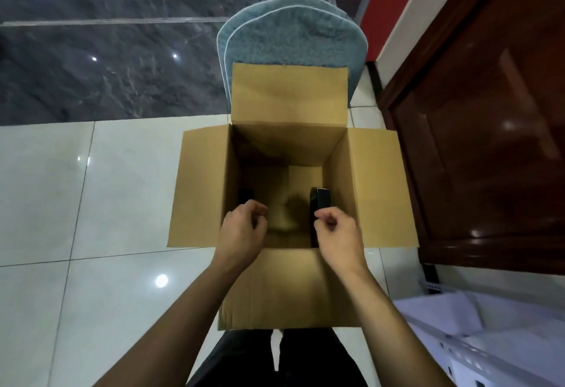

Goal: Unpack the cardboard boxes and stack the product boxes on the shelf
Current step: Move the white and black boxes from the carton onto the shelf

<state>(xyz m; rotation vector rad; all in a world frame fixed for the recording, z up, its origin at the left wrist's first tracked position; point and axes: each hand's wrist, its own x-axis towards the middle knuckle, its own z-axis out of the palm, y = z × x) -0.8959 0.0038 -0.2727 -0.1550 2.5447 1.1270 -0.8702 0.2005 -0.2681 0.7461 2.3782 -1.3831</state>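
Two bare forearms reach forward and down from the bottom of the view into an open cardboard box (pixel 290 154) that stands on the white tiled floor (pixel 76 203). All four flaps of the box are folded outward.

The left hand (pixel 241 227) is over the near left part of the opening, with its fingers curled inward. Just beyond its knuckles a dark product box (pixel 246 195) stands against the left inner wall. I cannot tell if the fingers already touch or hold it, because the hand hides the place of contact.

The right hand (pixel 336 230) is over the near right part of the opening, also with curled fingers. Its thumb and fingertips are at the top of a second black product box (pixel 321 200), which stands upright against the right inner wall. It looks like a pinch on that box, but the grip itself is partly hidden.

Between both hands the brown bottom of the box is visible. Beyond the box a blue-grey fluffy mat (pixel 290 31) lies on the floor. A dark brown wooden door (pixel 489 141) is at the right, and a white metal shelf (pixel 489 340) is at the lower right corner.
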